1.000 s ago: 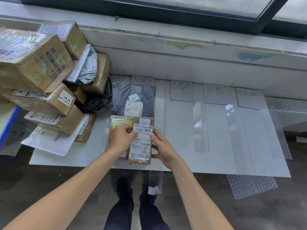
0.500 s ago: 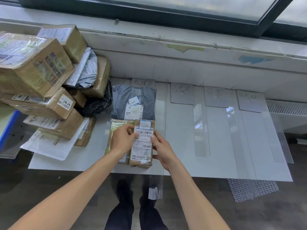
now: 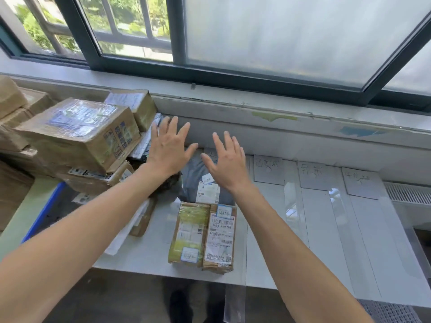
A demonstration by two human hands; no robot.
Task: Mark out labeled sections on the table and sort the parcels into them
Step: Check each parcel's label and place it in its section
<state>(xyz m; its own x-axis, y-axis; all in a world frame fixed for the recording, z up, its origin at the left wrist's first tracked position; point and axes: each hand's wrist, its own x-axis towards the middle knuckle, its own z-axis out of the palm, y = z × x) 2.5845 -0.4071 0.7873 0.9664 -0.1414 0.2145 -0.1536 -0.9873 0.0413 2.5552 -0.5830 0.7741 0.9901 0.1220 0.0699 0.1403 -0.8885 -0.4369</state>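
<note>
Two small brown parcels lie side by side in the leftmost section of the white table [image 3: 291, 252]: a narrow labelled parcel [image 3: 219, 238] and a tape-wrapped parcel [image 3: 190, 234] to its left. Behind them lies a grey mailer bag [image 3: 198, 173]. My left hand [image 3: 169, 148] and my right hand [image 3: 227, 163] are both raised above the bag, fingers spread, holding nothing. Handwritten section labels [image 3: 268, 169] sit along the back edge, with clear tape strips [image 3: 292, 210] dividing the sections.
A tall pile of cardboard boxes [image 3: 77, 134] and mailers fills the table's left end. A window sill and wall [image 3: 279, 127] run behind the table. A white mesh sheet [image 3: 391, 311] lies on the floor at lower right. A loose tape strip [image 3: 234, 304] hangs off the front edge.
Both hands let go of the narrow labelled parcel, which now lies on the table, and rose forward with fingers spread. The camera tilted up toward the window.
</note>
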